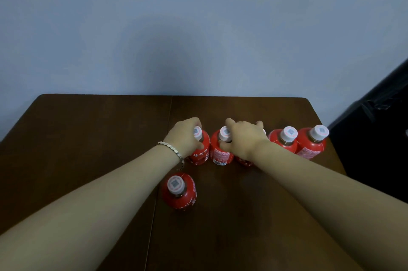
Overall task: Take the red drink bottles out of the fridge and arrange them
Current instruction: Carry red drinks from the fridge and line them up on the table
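Brown table (88, 138): each hand grips 1 upright red bottle

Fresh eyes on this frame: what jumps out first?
A row of red bottles with white caps stands across the middle of the brown table, and both bare hands are on it: the left hand around the leftmost bottle, the right hand over the next two. One lone bottle stands apart, nearer the camera, under the left forearm. A bracelet circles the left wrist.
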### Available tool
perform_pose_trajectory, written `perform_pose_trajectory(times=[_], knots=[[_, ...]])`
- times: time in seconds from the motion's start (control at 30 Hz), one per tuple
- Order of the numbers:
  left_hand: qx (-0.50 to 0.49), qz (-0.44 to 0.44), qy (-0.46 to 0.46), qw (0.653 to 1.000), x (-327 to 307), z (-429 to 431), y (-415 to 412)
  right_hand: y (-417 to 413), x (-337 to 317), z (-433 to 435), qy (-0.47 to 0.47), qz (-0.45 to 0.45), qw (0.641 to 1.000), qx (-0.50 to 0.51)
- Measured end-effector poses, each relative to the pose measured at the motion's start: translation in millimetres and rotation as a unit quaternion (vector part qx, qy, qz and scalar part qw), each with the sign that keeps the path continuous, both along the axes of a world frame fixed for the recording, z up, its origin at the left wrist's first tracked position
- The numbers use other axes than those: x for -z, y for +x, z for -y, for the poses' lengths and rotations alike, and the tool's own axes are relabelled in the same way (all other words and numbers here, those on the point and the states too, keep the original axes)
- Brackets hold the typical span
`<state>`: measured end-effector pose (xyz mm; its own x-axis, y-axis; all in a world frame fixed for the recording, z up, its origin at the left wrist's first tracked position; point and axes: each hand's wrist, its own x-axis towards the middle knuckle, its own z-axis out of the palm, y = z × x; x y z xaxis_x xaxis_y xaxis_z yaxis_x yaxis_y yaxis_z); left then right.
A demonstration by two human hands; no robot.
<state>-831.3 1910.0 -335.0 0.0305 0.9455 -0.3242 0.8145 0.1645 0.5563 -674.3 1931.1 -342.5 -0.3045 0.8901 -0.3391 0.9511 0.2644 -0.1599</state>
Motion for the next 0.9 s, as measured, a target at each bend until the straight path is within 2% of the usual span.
perform_pose_trajectory(times=[0.13,0.23,0.33,0.4,0.5,0.7,0.83,0.9], knots=[[-0.002,-0.005,0.006,1.000,4,4,-2,1,3,1,0.007,0.005,1.000,-0.002],[-0.012,-0.033,-0.026,0.999,2,12,-1,4,4,4,0.023,0.011,1.000,0.002],[-0.053,-0.136,-0.064,0.987,-9,27,-7,9,6,20,0.046,0.005,0.999,-0.002],[0.006,-0.202,-0.108,0.973,-14,45,-10,12,6,38,0.097,-0.039,0.995,-0.007],[0.050,-0.230,-0.150,0.960,-10,77,-9,16,4,66,0.140,-0.105,0.985,-0.007],[-0.106,-0.077,-0.108,0.985,6,97,4,26,4,110,0.054,-0.104,0.993,0.015],[-0.153,0.014,-0.071,0.986,9,86,13,39,1,121,0.015,-0.106,0.993,0.039],[-0.158,0.031,-0.054,0.985,9,80,16,45,-1,124,0.004,-0.115,0.991,0.062]])
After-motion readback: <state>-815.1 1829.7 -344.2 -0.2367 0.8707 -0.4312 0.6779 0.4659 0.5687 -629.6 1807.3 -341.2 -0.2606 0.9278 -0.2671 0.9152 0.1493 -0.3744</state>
